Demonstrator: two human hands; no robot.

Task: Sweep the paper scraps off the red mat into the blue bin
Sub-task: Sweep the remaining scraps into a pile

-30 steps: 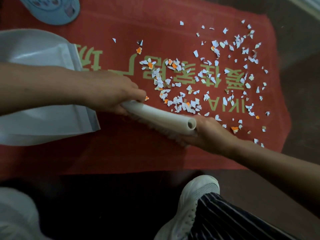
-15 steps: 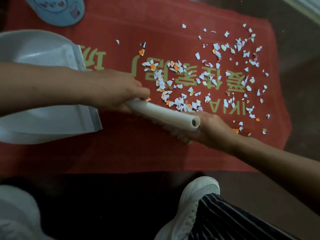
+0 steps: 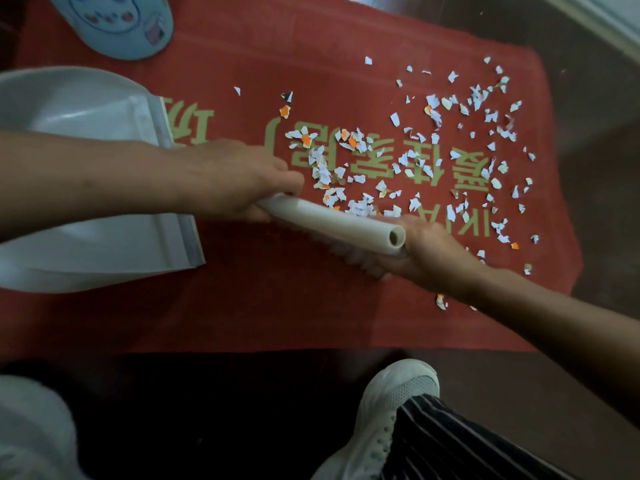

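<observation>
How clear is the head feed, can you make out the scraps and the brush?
Head view: dim overall, nearly black along the floor by the shoe; paper scraps show clearly against the red mat; the brush is readable, its bristles soft; mild glare on the dustpan.

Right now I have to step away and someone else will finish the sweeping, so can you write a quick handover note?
Left hand: grips the dustpan-side end of the white brush.
Right hand: grips the other end, by the bristles.
The brush lies across the red mat, at the near edge of the paper scraps.
The white dustpan lies on the mat to the left, mouth towards the scraps. The blue bin is at the far left, partly in view.
Done: no scraps show in the dustpan.
Left: sweep the scraps into the dustpan and tip them into the bin.
</observation>
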